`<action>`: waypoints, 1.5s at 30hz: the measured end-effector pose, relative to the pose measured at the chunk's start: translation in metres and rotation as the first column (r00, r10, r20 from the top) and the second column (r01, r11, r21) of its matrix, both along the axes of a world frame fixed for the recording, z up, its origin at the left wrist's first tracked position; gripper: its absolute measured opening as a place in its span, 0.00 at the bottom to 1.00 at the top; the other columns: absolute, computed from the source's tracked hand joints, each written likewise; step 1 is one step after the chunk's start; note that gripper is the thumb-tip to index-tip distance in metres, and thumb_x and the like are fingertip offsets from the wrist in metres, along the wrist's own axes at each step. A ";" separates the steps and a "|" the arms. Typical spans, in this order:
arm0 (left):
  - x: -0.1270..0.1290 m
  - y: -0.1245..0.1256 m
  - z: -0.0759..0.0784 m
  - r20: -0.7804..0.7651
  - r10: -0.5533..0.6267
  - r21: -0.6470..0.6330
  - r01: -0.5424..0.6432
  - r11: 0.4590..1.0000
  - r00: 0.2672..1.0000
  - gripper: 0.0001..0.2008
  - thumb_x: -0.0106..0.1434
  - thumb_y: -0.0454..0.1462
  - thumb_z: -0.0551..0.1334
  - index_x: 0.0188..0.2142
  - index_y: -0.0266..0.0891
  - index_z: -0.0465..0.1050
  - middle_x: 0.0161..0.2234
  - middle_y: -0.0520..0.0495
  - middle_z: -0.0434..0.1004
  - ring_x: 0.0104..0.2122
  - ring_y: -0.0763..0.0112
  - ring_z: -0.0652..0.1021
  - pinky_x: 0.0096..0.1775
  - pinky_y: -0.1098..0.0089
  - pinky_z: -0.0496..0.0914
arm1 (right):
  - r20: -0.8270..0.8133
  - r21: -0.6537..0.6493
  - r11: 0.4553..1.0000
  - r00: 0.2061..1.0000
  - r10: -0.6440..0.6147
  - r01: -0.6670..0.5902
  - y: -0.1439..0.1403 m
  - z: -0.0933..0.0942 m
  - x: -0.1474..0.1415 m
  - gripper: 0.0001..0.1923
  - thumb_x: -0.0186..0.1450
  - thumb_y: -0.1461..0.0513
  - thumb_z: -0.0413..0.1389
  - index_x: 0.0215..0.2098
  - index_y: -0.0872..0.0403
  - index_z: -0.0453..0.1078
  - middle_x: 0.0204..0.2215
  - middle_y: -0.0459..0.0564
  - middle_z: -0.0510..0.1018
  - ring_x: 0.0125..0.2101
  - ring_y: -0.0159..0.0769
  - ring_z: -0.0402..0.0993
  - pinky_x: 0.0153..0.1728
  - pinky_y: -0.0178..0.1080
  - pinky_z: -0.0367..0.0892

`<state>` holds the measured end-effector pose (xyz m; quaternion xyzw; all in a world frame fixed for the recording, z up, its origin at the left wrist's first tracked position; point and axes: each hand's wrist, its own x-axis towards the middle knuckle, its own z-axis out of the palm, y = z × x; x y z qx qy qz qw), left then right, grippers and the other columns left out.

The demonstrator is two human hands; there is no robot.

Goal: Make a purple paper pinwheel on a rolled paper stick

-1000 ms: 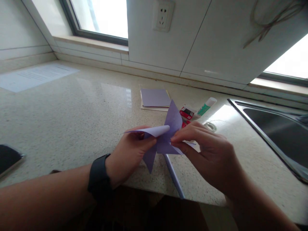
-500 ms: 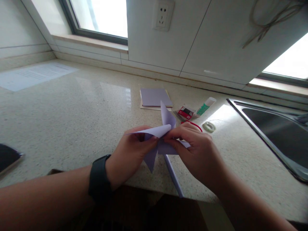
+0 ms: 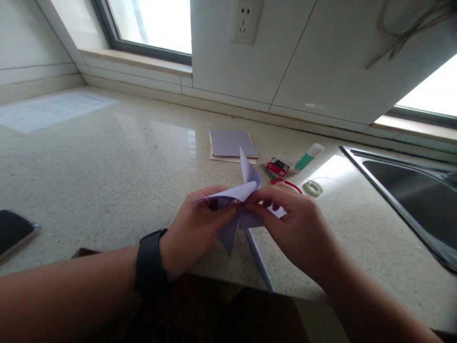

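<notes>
Between my hands is a purple paper pinwheel [image 3: 232, 191], its blades curled toward the middle. My left hand [image 3: 198, 221] is closed on the left blades, thumb near the centre. With thumb and fingers pinched at the centre, my right hand [image 3: 285, 209] holds the pinwheel from the right; whether a small part sits between those fingertips is hidden. A rolled purple paper stick [image 3: 260, 262] runs from beneath the pinwheel down to the counter's front edge. Red-handled scissors [image 3: 291, 185] lie just beyond my right hand, partly covered by it.
Behind the pinwheel lies a stack of purple paper [image 3: 233, 143]. A red box [image 3: 278, 165], a glue stick [image 3: 309, 158] and a tape roll [image 3: 312, 188] sit right of it. A steel sink [image 3: 410, 209] is far right, a printed sheet [image 3: 57, 109] far left, a dark object [image 3: 16, 231] at left.
The view has shifted slightly. Both hands keep their grip on the pinwheel, with only a small movement of the right fingers at its centre.
</notes>
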<state>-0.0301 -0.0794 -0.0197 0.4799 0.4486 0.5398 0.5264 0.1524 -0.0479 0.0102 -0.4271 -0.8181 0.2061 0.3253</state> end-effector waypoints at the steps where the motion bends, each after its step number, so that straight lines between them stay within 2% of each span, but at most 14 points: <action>1: 0.000 0.000 0.001 0.002 0.002 -0.004 -0.002 1.000 1.000 0.05 0.61 0.38 0.69 0.37 0.41 0.82 0.33 0.51 0.82 0.32 0.71 0.76 0.34 0.73 0.70 | -0.008 -0.008 1.000 1.000 -0.006 0.006 0.000 0.000 0.000 0.07 0.65 0.66 0.61 0.37 0.47 0.79 0.33 0.44 0.81 0.35 0.37 0.76 0.37 0.41 0.68; 6: 0.000 0.000 0.001 -0.032 0.014 -0.015 -0.014 1.000 0.999 0.05 0.61 0.37 0.69 0.37 0.40 0.82 0.32 0.51 0.82 0.31 0.71 0.76 0.33 0.73 0.70 | -0.035 -0.040 0.999 0.999 0.008 -0.010 -0.001 0.001 0.002 0.10 0.64 0.68 0.60 0.35 0.47 0.79 0.31 0.43 0.81 0.32 0.34 0.74 0.35 0.38 0.67; 16: -0.001 0.000 0.001 -0.096 -0.011 0.046 0.015 0.999 0.995 0.05 0.63 0.37 0.67 0.37 0.39 0.81 0.34 0.50 0.82 0.34 0.69 0.77 0.36 0.71 0.71 | -0.013 -0.055 0.995 0.996 0.088 -0.089 0.007 0.003 0.002 0.09 0.65 0.69 0.60 0.33 0.48 0.78 0.33 0.43 0.81 0.37 0.36 0.74 0.40 0.39 0.65; 19: -0.002 0.000 0.001 -0.086 -0.021 0.052 0.025 0.998 0.996 0.05 0.63 0.37 0.67 0.37 0.38 0.81 0.32 0.50 0.81 0.32 0.70 0.76 0.34 0.72 0.70 | -0.031 -0.046 0.993 0.994 0.103 -0.104 0.006 0.004 0.000 0.09 0.66 0.69 0.60 0.34 0.49 0.78 0.35 0.44 0.79 0.38 0.35 0.74 0.40 0.39 0.66; 23: -0.001 0.000 0.002 -0.072 -0.013 0.039 0.016 0.999 0.997 0.05 0.62 0.37 0.68 0.36 0.38 0.81 0.31 0.50 0.81 0.31 0.71 0.75 0.32 0.73 0.69 | -0.043 -0.041 0.995 0.995 0.093 -0.094 0.003 0.004 -0.001 0.08 0.66 0.69 0.60 0.33 0.50 0.77 0.36 0.45 0.76 0.38 0.34 0.73 0.40 0.39 0.66; 29: -0.001 -0.001 0.005 -0.116 0.019 0.030 -0.016 0.999 0.993 0.06 0.61 0.37 0.68 0.36 0.38 0.81 0.32 0.48 0.81 0.32 0.68 0.76 0.33 0.70 0.70 | -0.020 -0.108 0.992 0.998 0.060 -0.062 0.000 0.006 -0.002 0.07 0.67 0.68 0.59 0.33 0.51 0.76 0.37 0.48 0.76 0.38 0.37 0.73 0.40 0.41 0.68; 36: -0.003 -0.003 0.007 -0.131 0.020 0.022 -0.018 1.000 0.991 0.08 0.58 0.39 0.69 0.35 0.37 0.81 0.30 0.47 0.81 0.30 0.68 0.75 0.32 0.71 0.69 | -0.069 -0.174 0.983 0.996 0.052 -0.063 0.001 0.008 -0.005 0.06 0.66 0.66 0.59 0.33 0.52 0.77 0.34 0.47 0.76 0.34 0.35 0.73 0.34 0.39 0.67; 41: -0.003 -0.003 0.000 -0.044 -0.018 0.023 0.019 1.000 0.999 0.09 0.59 0.41 0.70 0.36 0.38 0.82 0.30 0.48 0.81 0.30 0.69 0.75 0.32 0.71 0.68 | -0.102 -0.188 0.981 0.994 0.033 -0.052 0.000 0.009 -0.006 0.04 0.66 0.64 0.60 0.34 0.52 0.78 0.33 0.47 0.76 0.33 0.34 0.72 0.33 0.38 0.67; 45: -0.005 -0.003 -0.009 0.009 -0.050 0.043 0.049 0.998 0.999 0.11 0.60 0.43 0.72 0.38 0.39 0.82 0.33 0.48 0.82 0.32 0.69 0.77 0.34 0.72 0.69 | -0.109 -0.154 0.988 0.994 0.001 -0.018 -0.001 0.009 -0.008 0.03 0.64 0.65 0.61 0.33 0.52 0.78 0.29 0.45 0.74 0.28 0.32 0.67 0.28 0.36 0.63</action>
